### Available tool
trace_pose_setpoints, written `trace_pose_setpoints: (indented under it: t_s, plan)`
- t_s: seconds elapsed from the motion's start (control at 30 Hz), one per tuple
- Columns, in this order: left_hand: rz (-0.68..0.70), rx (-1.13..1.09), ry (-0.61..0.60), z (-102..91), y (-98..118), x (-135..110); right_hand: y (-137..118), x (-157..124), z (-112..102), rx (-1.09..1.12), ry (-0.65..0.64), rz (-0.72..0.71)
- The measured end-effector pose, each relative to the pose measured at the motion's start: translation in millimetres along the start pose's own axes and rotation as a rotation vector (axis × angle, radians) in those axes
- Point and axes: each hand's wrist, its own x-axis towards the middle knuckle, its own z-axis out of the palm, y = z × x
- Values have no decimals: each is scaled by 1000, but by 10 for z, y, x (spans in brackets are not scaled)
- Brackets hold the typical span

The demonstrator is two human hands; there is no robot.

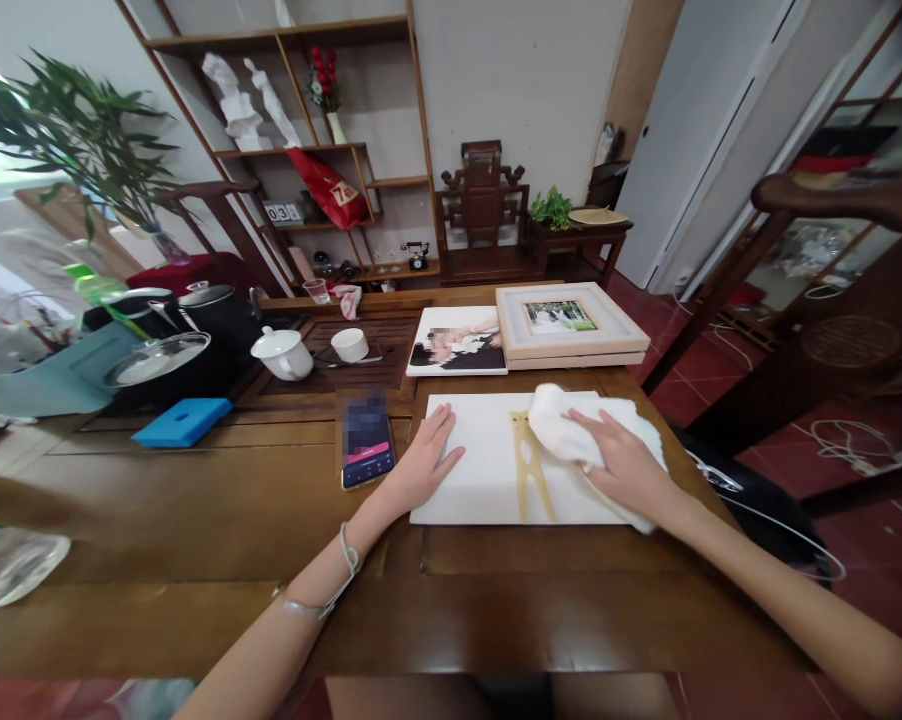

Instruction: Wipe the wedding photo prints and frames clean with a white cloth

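A flat white panel [473, 490] lies on the wooden table, with a tan, long-legged figure [527, 465] near its middle. My left hand [430, 462] rests on the panel's left edge, fingers stretched out and holding nothing. A white cloth [560, 425] is bunched over the right part of the panel, partly hiding it and reaching past its right side. My right hand [622, 462] presses on this cloth and grips it, its fingertips pointing toward the tan figure.
A phone [367, 440] lies left of the panel. Behind it are a photo print [458, 340] and framed pictures [571, 325] in a stack. A white lidded cup [281, 354], a small white bowl [349, 346] and a blue block [182, 422] stand further left. Chairs flank the table [496, 610].
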Motion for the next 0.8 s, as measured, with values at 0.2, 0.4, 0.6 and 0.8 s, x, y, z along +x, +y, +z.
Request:
trace_pose_setpoints:
  t_s: [0.2,0.4,0.6,0.8]
  plan:
    - [11,13,34,33,-12,8,-223,551,162,-75,-85,-20]
    - [14,5,35,59,-26,3,-760,19,37,-117,-281,-390]
    - [46,-47,83,65,-44,0,-753,-241,-131,-14,-343,-504]
    - [16,-82,112,53,-46,23,-806,404,94,-167,-232,-161]
